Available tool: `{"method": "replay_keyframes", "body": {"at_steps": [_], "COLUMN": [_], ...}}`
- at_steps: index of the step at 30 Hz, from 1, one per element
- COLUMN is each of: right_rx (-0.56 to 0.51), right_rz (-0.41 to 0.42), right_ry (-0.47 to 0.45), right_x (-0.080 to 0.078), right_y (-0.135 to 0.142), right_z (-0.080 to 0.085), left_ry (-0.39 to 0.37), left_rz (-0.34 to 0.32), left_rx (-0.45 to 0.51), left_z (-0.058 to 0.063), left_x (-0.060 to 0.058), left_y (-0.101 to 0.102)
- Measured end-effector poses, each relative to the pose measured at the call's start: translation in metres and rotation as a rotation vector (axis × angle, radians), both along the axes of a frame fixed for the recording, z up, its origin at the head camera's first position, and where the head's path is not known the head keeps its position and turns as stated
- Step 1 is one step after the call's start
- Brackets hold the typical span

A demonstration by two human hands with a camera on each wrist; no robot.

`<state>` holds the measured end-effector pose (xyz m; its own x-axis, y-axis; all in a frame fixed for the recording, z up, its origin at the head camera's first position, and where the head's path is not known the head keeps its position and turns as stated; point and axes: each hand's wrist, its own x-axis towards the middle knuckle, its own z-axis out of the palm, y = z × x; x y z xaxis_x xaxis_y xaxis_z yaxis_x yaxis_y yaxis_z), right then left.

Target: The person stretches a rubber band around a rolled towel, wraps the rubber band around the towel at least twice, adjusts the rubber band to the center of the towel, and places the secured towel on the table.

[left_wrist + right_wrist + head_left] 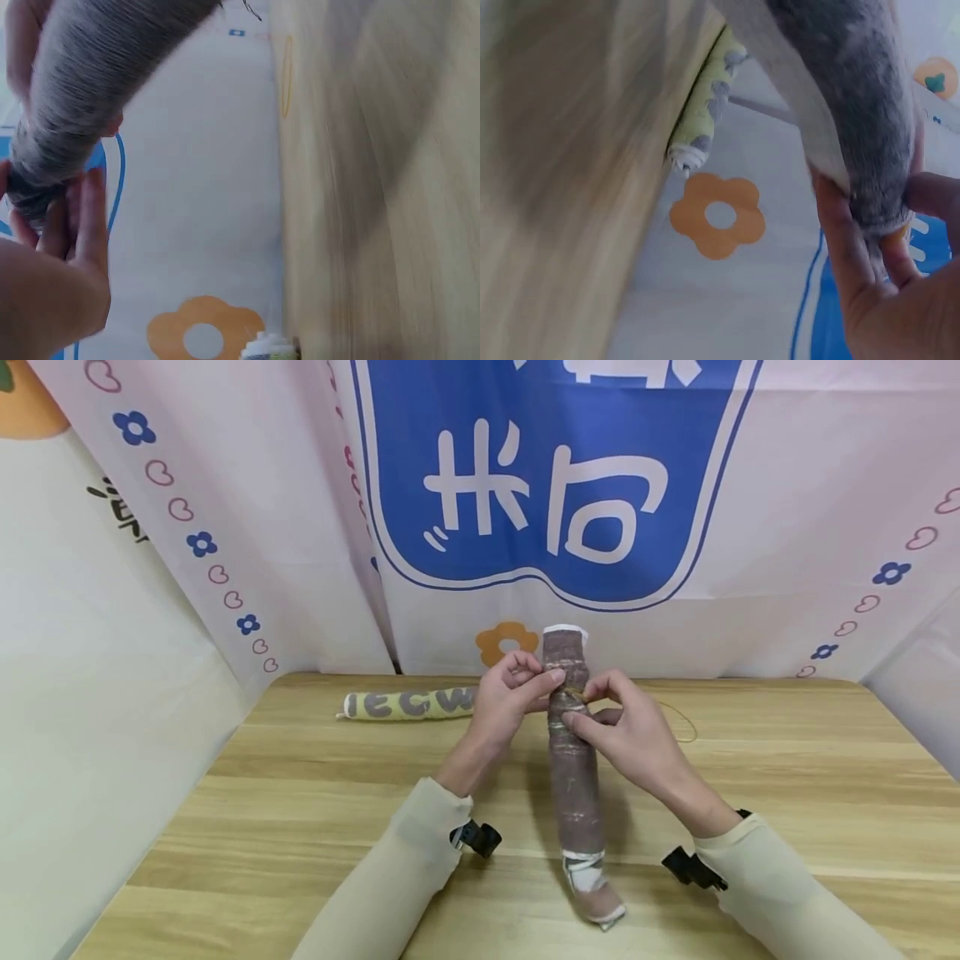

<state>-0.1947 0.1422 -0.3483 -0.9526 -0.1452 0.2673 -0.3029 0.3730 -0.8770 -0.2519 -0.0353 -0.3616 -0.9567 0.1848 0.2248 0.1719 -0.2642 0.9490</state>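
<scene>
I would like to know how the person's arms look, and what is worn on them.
The left sleeve and right sleeve are long, plain and pale cream. A small black device shows by each cuff, the left device and the right device. The left hand and right hand wear no gloves.

Left grip [510, 697], right grip [633, 731], both pinching; forearms [393, 868] angled inward

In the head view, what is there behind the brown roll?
Behind the brown roll, wooden table and printed cloth show around its edges. What lies directly behind it is covered and cannot be seen.
</scene>
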Motion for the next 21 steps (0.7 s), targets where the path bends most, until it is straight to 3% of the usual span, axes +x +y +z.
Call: {"method": "replay_keyframes", "body": {"at_steps": [4,9,13,21], "right_rx": [-0.106,-0.147,-0.087,0.15], "right_rz": [0.104,0.168,0.157,0.068], "right_ry": [-0.086,-0.068,0.033,0.343], "right_x": [-0.003,-0.007,-0.009,-0.006], "right_y": [0.002,-0.001,-0.004,-0.008], "right_z": [-0.002,-0.006,-0.011,-0.017], "left_ry": [-0.07,-0.091,-0.086,-0.049], "left_rz": [-0.058,-0.009,0.037,0.104], "left_rx": [-0.034,-0.049,-0.067,-0.099], "left_z": [-0.004,-0.004,-0.004,-0.002], "left_x": [-0.006,-0.01,-0.008,-0.001], "left_y": [-0.005,-0.009,-0.008,-0.003]}}
